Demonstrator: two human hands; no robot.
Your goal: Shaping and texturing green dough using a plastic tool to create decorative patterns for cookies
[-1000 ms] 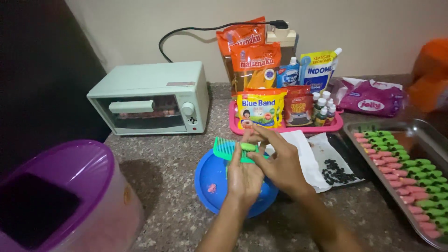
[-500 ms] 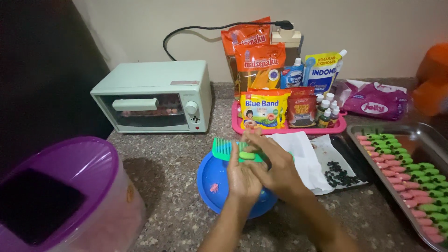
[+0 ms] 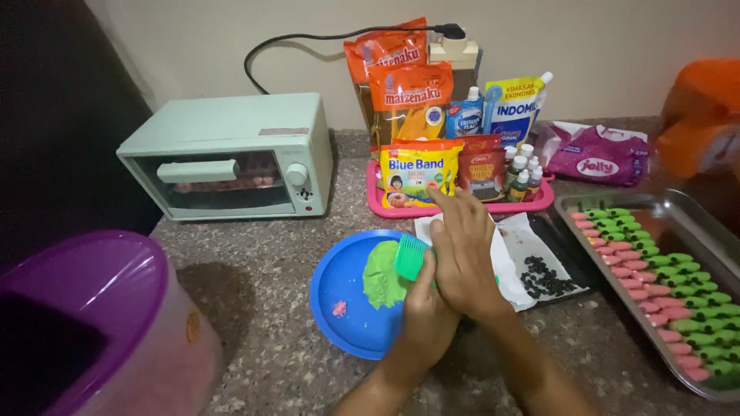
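Now both hands [image 3: 455,270] together, grip clamped on green comb [image 3: 411,256] above blue plate [image 3: 339,277].

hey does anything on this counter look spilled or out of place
Small things only: a pink dough scrap lies alone on the blue plate, apart from the green dough, and dark bits lie scattered on the sheet beside the hands. Nothing looks damaged.

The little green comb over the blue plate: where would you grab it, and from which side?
Grip the green comb by its plain back edge, coming from the right, as the hands do now. Its teeth point left over the green dough on the blue plate, so that side should stay free.
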